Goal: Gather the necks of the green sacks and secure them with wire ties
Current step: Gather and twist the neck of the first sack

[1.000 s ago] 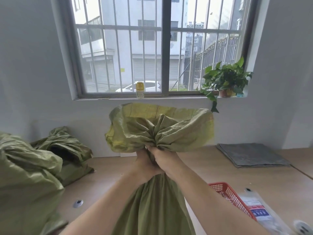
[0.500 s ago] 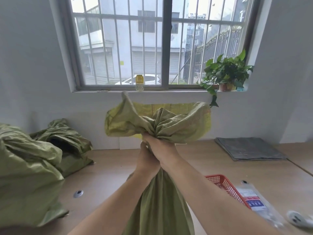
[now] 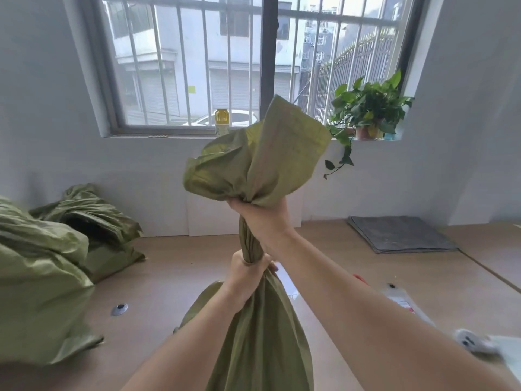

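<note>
A green woven sack (image 3: 262,334) stands upright in front of me on the wooden table. Its neck is gathered into a tight rope. My right hand (image 3: 263,218) grips the neck high up, just under the flared mouth (image 3: 253,162) that fans out above my fist. My left hand (image 3: 248,275) clamps the neck lower down, right where the sack's body begins. A short twisted stretch of neck shows between the two fists. No wire tie is visible on the neck.
Two more green sacks lie at the left: a big one (image 3: 36,280) and a crumpled one (image 3: 93,221) behind it. A grey folded mat (image 3: 400,234) lies at the back right. A clear packet (image 3: 403,301) and a white object (image 3: 470,341) sit at the right. A potted plant (image 3: 369,114) stands on the sill.
My hands have drawn apart along the neck: the right rose, the left slid down. The mouth is bunched narrower and stands taller.
</note>
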The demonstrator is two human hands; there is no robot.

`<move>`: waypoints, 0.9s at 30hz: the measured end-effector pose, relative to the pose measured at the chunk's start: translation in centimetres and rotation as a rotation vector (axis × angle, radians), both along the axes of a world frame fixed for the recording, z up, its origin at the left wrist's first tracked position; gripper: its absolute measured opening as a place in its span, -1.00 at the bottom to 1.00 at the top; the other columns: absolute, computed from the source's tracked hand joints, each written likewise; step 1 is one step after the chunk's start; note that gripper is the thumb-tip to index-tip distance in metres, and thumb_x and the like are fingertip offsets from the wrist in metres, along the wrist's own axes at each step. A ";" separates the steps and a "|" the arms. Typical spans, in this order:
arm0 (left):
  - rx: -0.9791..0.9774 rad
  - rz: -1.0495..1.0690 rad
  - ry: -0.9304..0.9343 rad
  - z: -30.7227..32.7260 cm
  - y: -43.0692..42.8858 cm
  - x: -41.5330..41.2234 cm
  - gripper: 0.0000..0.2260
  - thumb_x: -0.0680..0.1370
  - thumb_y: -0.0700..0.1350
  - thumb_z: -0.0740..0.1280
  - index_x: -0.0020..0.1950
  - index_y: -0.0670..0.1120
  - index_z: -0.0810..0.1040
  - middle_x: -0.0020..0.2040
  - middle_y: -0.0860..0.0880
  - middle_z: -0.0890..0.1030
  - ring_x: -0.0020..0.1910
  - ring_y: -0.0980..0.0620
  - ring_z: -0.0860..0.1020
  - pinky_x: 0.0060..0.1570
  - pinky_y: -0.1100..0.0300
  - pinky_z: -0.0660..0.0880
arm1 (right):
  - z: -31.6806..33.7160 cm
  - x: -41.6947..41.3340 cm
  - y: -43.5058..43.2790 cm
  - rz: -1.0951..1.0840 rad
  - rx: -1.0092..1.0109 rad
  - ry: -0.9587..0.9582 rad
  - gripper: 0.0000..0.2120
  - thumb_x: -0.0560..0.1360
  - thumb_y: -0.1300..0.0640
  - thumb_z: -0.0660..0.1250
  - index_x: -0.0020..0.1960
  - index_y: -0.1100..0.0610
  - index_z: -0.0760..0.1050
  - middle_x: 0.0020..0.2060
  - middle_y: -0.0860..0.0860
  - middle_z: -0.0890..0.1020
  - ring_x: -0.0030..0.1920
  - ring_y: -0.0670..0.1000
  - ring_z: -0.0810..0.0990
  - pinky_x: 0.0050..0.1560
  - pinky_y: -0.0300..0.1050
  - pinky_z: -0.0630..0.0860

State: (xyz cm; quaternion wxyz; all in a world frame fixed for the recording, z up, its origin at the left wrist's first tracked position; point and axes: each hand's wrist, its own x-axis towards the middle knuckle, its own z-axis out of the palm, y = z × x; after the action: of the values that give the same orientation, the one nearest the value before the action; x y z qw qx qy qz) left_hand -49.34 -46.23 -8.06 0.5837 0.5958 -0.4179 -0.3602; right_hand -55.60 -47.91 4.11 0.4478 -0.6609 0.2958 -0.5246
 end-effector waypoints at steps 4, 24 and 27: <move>0.041 0.069 0.009 -1.6 -0.1 -0.5 -0.72 0.58 -0.03 0.38 -0.19 -0.22 0.55 -0.35 -0.15 0.55 -0.38 -0.04 0.55 -0.34 0.15 0.49 | -0.6 0.3 -0.5 -0.013 0.021 0.003 -0.78 0.43 0.29 0.53 0.02 0.24 0.56 -0.16 0.07 0.65 -0.15 -0.02 0.59 -0.19 -0.23 0.55; 0.232 0.284 -0.117 -5.9 -1.8 -4.6 -0.67 0.59 -0.17 0.16 -0.36 -0.08 0.18 -0.47 0.03 0.22 -0.40 -0.02 0.18 -0.36 0.12 0.13 | -4.8 -3.7 -4.0 0.134 0.171 -0.015 -0.78 0.40 0.21 0.63 -0.06 0.03 0.64 -0.17 -0.12 0.72 -0.11 -0.21 0.69 -0.08 -0.34 0.57; 0.260 0.300 -0.169 -6.1 -2.3 -6.0 -0.66 0.61 -0.15 0.16 -0.37 -0.11 0.21 -0.39 -0.03 0.30 -0.40 -0.04 0.21 -0.36 0.12 0.18 | -6.1 -5.3 -4.2 0.126 0.182 -0.012 -0.73 0.41 0.14 0.64 0.06 -0.01 0.67 -0.06 -0.16 0.76 0.01 -0.17 0.72 -0.01 -0.34 0.59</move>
State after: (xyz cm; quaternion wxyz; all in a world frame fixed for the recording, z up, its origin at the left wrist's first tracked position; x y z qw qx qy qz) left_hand -55.31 -48.49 -14.20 0.5119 0.7496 -0.3222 -0.2689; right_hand -60.87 -52.09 -1.99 0.5399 -0.6316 0.2976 -0.4701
